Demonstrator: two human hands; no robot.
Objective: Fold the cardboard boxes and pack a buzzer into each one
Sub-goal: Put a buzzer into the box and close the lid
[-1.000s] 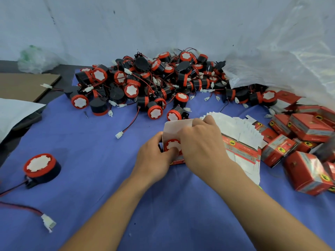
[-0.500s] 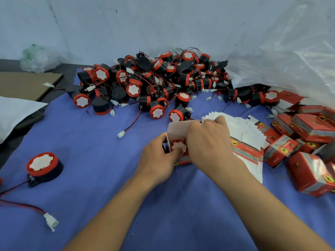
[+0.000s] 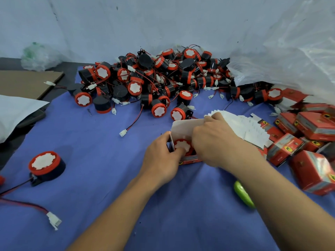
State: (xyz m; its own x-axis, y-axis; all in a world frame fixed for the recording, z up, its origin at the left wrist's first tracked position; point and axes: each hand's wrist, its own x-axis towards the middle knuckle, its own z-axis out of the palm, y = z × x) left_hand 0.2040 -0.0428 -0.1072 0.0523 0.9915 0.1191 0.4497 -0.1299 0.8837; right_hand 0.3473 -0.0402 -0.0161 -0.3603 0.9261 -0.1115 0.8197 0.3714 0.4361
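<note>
An open red cardboard box [image 3: 183, 126] stands on the blue cloth in the middle, its white lid flap raised. A red-and-black buzzer [image 3: 183, 145] with a white face sits inside its mouth. My left hand [image 3: 163, 156] grips the box's left side, a fingertip on the buzzer's face. My right hand [image 3: 217, 142] holds the box's right side and top flap, covering much of it. A big pile of buzzers [image 3: 154, 82] with red-black wires lies behind. A fanned stack of flat boxes [image 3: 250, 127] lies right of my right hand.
Folded red boxes [image 3: 315, 127] are heaped at the right under a clear plastic bag [image 3: 290, 51]. A lone buzzer [image 3: 45, 165] and its wire plug [image 3: 54, 221] lie at the left. A green object [image 3: 243, 195] rests by my right forearm. Brown cardboard [image 3: 27, 82] lies far left.
The buzzer sits a little deeper in the box and my right hand has shifted further over the top flap. A green object now shows beside my right forearm.
</note>
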